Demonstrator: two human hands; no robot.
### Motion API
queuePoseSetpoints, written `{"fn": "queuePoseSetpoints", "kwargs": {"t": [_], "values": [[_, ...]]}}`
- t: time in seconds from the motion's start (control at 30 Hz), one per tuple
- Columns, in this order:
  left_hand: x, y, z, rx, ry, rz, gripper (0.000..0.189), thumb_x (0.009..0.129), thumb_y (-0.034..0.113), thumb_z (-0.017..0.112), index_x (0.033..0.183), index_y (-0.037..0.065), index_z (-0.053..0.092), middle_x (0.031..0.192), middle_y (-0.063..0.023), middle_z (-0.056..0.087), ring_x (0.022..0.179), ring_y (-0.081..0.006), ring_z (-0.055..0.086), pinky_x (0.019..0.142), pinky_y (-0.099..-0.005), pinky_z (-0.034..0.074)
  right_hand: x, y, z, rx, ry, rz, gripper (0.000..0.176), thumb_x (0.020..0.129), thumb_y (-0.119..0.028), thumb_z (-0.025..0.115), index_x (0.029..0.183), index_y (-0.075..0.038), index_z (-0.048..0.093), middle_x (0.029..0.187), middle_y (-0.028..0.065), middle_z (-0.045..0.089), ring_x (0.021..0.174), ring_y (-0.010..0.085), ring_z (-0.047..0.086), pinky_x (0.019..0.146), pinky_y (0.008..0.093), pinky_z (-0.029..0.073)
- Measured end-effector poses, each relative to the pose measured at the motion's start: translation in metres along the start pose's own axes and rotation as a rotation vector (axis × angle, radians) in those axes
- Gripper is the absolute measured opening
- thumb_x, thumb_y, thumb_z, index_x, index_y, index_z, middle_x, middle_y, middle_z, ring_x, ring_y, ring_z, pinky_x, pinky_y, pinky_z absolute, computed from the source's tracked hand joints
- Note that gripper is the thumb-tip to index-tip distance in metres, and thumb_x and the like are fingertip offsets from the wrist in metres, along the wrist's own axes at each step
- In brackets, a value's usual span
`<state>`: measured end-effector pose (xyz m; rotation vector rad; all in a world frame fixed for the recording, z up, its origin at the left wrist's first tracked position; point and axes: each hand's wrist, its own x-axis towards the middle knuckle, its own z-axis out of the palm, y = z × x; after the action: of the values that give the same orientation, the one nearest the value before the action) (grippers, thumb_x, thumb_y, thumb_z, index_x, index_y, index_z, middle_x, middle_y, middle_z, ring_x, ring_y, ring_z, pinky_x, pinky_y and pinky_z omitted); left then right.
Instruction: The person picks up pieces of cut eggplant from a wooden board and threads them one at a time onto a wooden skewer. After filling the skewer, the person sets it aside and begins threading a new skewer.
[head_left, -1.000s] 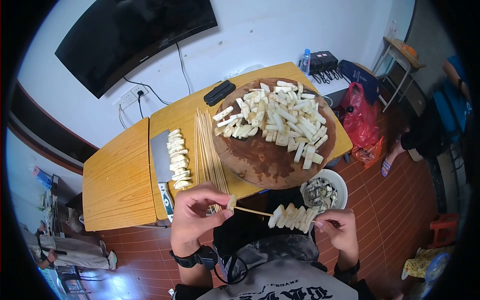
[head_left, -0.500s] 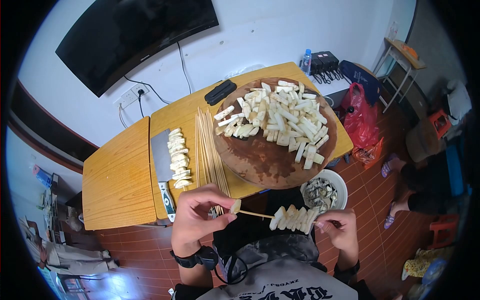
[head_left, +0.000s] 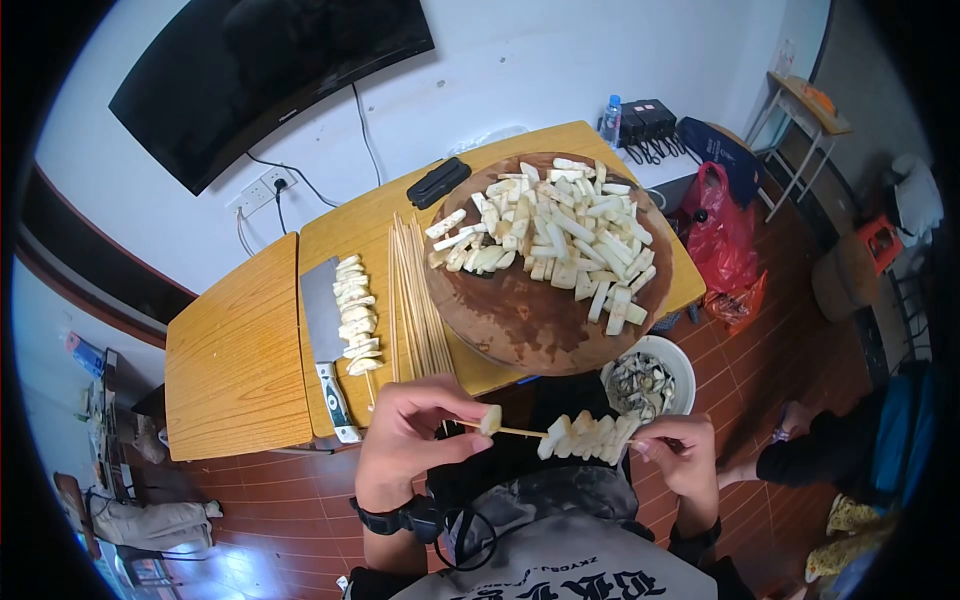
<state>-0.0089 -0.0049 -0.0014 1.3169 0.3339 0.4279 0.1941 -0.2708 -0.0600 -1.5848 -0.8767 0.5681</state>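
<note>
Left hand (head_left: 408, 437) pinches pale slice (head_left: 491, 420) on wooden skewer (head_left: 521, 432); right hand (head_left: 682, 456) clamps skewer's other end. Bunched chunks (head_left: 583, 437) off-white, uneven.

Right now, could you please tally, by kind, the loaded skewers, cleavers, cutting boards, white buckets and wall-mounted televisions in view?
Loaded skewers: 2 (one held between the hands, one set down)
Cleaver: 1
Round wooden cutting board: 1
White bucket: 1
Wall-mounted television: 1
Total: 6
</note>
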Motion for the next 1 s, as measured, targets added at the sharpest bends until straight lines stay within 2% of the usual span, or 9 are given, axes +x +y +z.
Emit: {"fn": "queuePoseSetpoints", "kwargs": {"t": [0.1,0.3,0.5,0.7,0.8,0.9,1.0], "values": [[0.002,-0.006,0.009,0.022,-0.085,-0.076,0.032,0.071,-0.017,0.079,0.099,-0.002,0.077,0.096,-0.01,0.071,0.092,-0.0174,0.07,0.087,-0.0295,0.054,0.0,0.002,0.007,-0.002,-0.007,-0.022,0.01,0.081,0.01,0.067,0.084,0.003,0.074,0.068,0.0098,0.068,0.056,0.015,0.063,0.054,0.0273,0.047],[0.001,-0.021,0.013,-0.005,-0.065,-0.017,0.032,0.073,-0.016,0.078,0.102,-0.001,0.077,0.097,-0.0098,0.071,0.091,-0.0162,0.069,0.086,-0.028,0.054,0.002,-0.002,0.007,-0.025,-0.024,-0.007,0.011,0.08,0.01,0.067,0.084,0.002,0.073,0.068,0.0096,0.068,0.057,0.0165,0.063,0.055,0.028,0.047],[-0.002,-0.018,0.023,0.117,0.01,-0.024,0.032,0.075,-0.014,0.079,0.103,0.0,0.078,0.096,-0.0069,0.071,0.088,-0.012,0.067,0.082,-0.0252,0.052,0.001,-0.002,0.005,-0.052,-0.005,-0.007,0.012,0.079,0.011,0.066,0.083,0.002,0.073,0.069,0.0108,0.068,0.057,0.0181,0.065,0.055,0.0281,0.047],[-0.003,-0.019,0.026,0.106,0.034,-0.037,0.031,0.076,-0.014,0.079,0.104,0.0,0.078,0.097,-0.0063,0.072,0.088,-0.0105,0.067,0.081,-0.0238,0.051,0.001,-0.003,0.004,-0.065,-0.002,-0.018,0.013,0.079,0.011,0.066,0.083,0.002,0.073,0.069,0.0112,0.069,0.058,0.0195,0.066,0.056,0.0285,0.048],[-0.003,-0.018,0.027,0.093,0.026,-0.072,0.031,0.076,-0.014,0.079,0.103,0.0,0.078,0.099,-0.0075,0.072,0.09,-0.0116,0.068,0.084,-0.0249,0.052,0.001,-0.006,0.003,-0.074,-0.002,-0.025,0.012,0.079,0.011,0.065,0.083,0.002,0.073,0.069,0.0113,0.069,0.058,0.0195,0.066,0.057,0.0284,0.048],[-0.003,-0.02,0.03,-0.011,0.067,-0.103,0.035,0.068,-0.02,0.078,0.099,-0.005,0.077,0.096,-0.0136,0.072,0.092,-0.0203,0.069,0.084,-0.0307,0.056,0.001,-0.006,0.002,-0.072,0.003,-0.031,0.012,0.08,0.011,0.065,0.083,0.002,0.073,0.069,0.0113,0.069,0.059,0.0194,0.066,0.057,0.0283,0.048],[-0.003,-0.023,0.03,-0.03,0.067,-0.115,0.035,0.068,-0.02,0.079,0.099,-0.005,0.077,0.097,-0.0139,0.072,0.093,-0.0207,0.069,0.083,-0.0309,0.056,0.0,-0.006,0.001,-0.068,-0.001,-0.018,0.012,0.08,0.011,0.065,0.083,0.002,0.073,0.069,0.0112,0.068,0.059,0.019,0.066,0.057,0.0284,0.048]]}}
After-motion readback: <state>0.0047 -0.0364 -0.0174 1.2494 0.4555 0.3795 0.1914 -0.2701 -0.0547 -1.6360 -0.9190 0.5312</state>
